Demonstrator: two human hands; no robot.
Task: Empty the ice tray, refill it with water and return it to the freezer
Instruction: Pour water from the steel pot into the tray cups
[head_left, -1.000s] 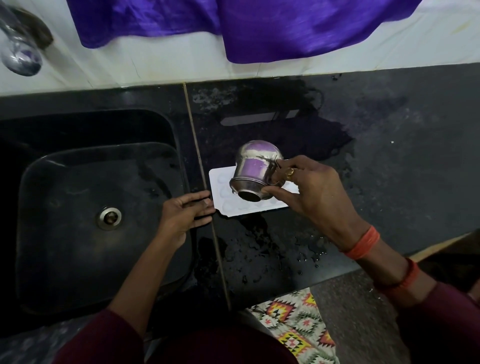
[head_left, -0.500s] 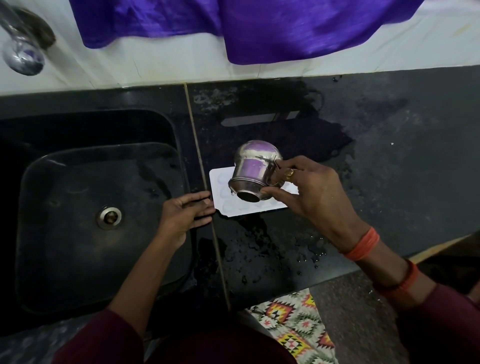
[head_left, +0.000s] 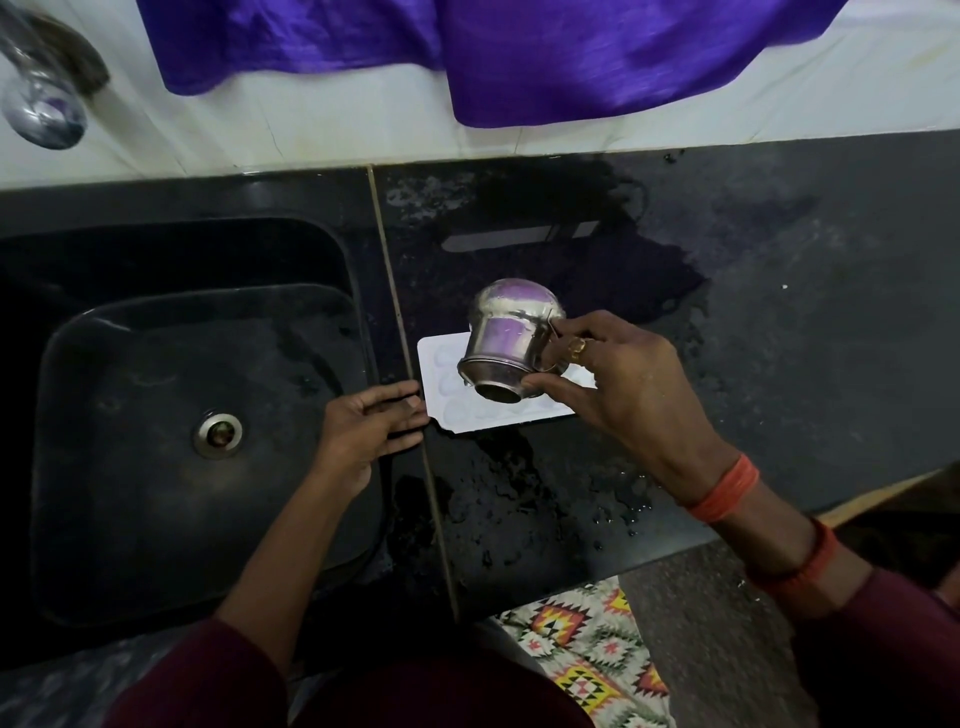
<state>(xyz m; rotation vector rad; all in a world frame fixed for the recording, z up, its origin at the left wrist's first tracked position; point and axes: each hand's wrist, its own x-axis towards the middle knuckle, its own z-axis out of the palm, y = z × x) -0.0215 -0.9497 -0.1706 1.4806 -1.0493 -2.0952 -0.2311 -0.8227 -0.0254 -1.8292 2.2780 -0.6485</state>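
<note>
Ice tray (head_left: 441, 382), white with rounded pockets, lies flat on the black stone table (head_left: 779, 312) just right of the seam beside the sink (head_left: 156, 415), near the middle of the head view. No brand, label or writing can be read on it or on anything else here.

Above the tray, the right hand (head_left: 623, 389) grasps a small steel cup (head_left: 506, 338) tipped far over, its mouth facing down toward the tray at about 7 o'clock; the thumb sits under the rim and the fingers (head_left: 582, 332) curl round the far side, one wearing a gold ring (head_left: 575, 347). Whether water is running out cannot be told. Orange threads (head_left: 722, 491) wrap that wrist.

At 9 o'clock from the tray, the left hand (head_left: 369, 426) rests on the sink's edge, fingers stretched out and relaxed, their tips touching or just short of the tray's left edge, gripping nothing.

Water is puddled on the table at 12 o'clock and 6 o'clock from the tray. A purple cloth (head_left: 519, 52) hangs at the top, a tap (head_left: 41, 104) at 10 o'clock, and a patterned mat (head_left: 597, 649) lies on the floor at 5 o'clock.
</note>
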